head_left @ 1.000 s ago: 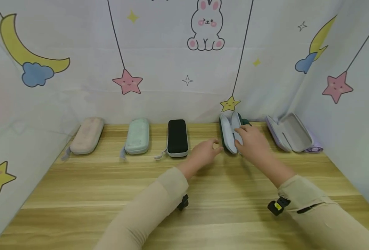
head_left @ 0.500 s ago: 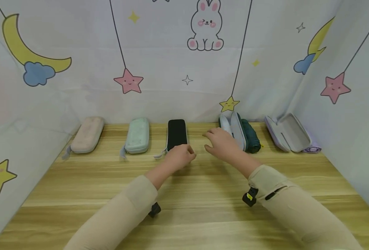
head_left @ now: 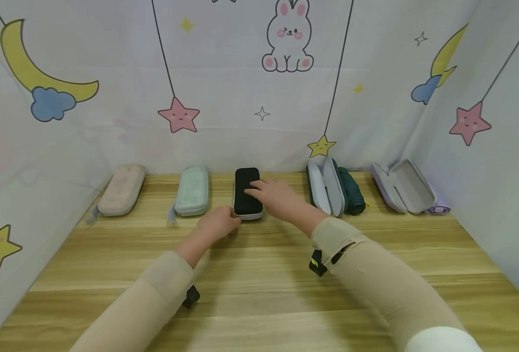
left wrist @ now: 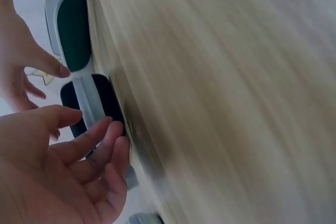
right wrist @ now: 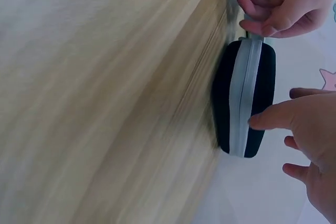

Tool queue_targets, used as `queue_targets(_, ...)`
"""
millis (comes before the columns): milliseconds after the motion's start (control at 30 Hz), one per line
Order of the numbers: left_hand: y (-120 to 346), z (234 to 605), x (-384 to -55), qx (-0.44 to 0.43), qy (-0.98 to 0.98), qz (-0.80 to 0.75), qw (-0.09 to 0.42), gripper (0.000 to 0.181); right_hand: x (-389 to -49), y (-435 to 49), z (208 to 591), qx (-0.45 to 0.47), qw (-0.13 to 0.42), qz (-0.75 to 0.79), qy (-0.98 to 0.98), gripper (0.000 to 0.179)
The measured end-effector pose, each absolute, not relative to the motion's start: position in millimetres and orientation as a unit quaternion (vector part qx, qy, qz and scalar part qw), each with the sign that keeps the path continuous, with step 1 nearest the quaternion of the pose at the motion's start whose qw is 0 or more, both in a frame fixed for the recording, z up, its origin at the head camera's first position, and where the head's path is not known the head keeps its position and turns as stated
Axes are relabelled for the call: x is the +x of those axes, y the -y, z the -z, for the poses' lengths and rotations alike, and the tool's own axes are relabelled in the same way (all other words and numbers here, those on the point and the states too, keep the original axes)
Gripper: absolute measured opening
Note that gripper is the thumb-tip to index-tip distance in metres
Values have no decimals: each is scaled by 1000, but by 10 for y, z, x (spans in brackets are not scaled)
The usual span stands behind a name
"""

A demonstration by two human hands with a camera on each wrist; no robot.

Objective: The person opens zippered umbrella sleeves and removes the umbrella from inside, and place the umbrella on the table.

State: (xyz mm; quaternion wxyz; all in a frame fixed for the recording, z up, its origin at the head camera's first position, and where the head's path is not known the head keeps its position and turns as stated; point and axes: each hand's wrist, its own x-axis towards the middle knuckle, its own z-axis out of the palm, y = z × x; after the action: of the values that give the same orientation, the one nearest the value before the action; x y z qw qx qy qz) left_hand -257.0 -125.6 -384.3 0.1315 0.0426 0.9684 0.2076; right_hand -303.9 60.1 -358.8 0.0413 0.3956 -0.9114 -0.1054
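Between the loosely parted left hand [head_left: 217,223] and spread right hand [head_left: 280,199], the black case [head_left: 244,201] seems light, firm, best gripped by its sides.

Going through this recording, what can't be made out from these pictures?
- Inside of the black case, all views: its closed shell hides it.
- Whatever lies beneath the left hand, head view: the hand covers it.
- Part of the purple roll, head view: behind the open purple case.
- Part of the right hand, right wrist view: cut off by the right edge.
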Motion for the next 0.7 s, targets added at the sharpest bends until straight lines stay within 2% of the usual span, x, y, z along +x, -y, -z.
queue_targets(267, 1389, 3844, -2638, 29, -974, -185, 132, 38, -3135, -327, 3557, 431, -2, 186, 883, 61)
queue_targets(533, 1433, 3956, -2774, 31, -951, -275, 137, 34, -3092, -194, 3514, 428, -59, 219, 875, 55)
queue_targets(700, 1437, 3989, -2825, 32, -944, -298, 140, 26, -3047, -166, 3477, 422, -68, 232, 874, 56)
